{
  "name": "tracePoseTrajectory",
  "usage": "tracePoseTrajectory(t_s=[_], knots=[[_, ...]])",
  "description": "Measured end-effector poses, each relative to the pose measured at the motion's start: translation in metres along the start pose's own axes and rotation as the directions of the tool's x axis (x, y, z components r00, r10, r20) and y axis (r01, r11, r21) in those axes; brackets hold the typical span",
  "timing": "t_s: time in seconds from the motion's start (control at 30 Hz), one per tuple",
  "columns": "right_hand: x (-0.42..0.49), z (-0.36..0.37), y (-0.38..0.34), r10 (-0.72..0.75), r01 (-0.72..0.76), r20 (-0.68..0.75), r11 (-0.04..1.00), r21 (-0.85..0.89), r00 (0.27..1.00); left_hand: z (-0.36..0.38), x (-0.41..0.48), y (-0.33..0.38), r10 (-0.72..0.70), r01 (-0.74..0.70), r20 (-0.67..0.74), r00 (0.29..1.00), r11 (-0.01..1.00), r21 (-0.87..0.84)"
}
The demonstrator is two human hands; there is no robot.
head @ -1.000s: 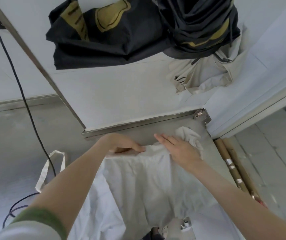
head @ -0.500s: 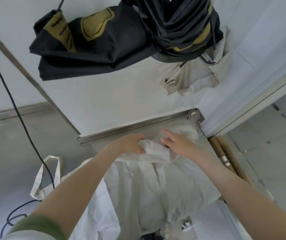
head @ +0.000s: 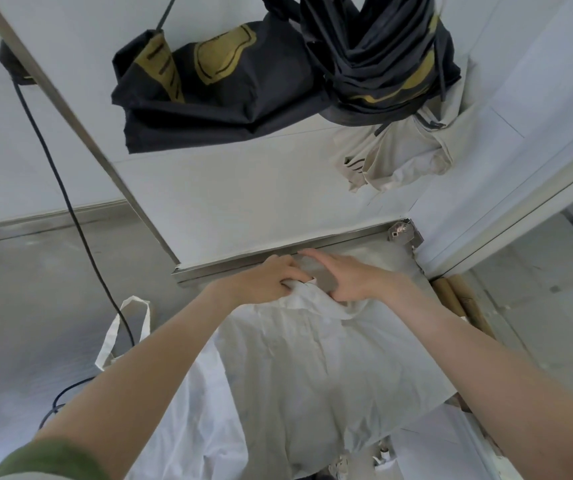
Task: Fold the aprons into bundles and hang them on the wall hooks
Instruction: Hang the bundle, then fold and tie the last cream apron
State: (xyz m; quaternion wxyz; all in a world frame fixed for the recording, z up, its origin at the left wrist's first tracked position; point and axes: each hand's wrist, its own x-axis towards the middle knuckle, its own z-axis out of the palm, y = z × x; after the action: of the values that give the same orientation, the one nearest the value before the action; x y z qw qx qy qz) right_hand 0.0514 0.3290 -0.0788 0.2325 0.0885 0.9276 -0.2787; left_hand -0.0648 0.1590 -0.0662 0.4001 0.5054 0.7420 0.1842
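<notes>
Two hands meet at the far edge of one white apron (head: 313, 358) spread on the tabletop (head: 385, 261). The left hand (head: 264, 282) grips a bunched fold. The right hand (head: 351, 277) lies just beside it, fingers straight. Three bundles hang on the wall above: left black bundle (head: 215, 95), right black bundle (head: 378, 53), beige bundle (head: 403, 157). Bare tabletop lies right of the hands.
</notes>
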Motion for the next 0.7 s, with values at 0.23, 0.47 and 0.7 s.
tracePoseTrajectory(t_s=[0.23,0.47,0.7], knots=[[0.001,-0.007,-0.012,-0.060,0.064,0.025,0.978,-0.200,0.998,-0.002,-0.011,0.008,-0.041,0.041,0.051,0.998,0.999,-0.004],[-0.014,-0.013,-0.011,-0.034,0.002,-0.349,0.996,-0.091,0.937,-0.007,-0.012,0.004,-0.275,0.283,0.073,0.959,0.943,-0.173],[-0.036,-0.023,0.001,-0.022,-0.044,-0.530,0.993,-0.112,0.848,-0.005,-0.018,-0.013,-0.522,0.513,0.151,0.840,0.853,0.096]])
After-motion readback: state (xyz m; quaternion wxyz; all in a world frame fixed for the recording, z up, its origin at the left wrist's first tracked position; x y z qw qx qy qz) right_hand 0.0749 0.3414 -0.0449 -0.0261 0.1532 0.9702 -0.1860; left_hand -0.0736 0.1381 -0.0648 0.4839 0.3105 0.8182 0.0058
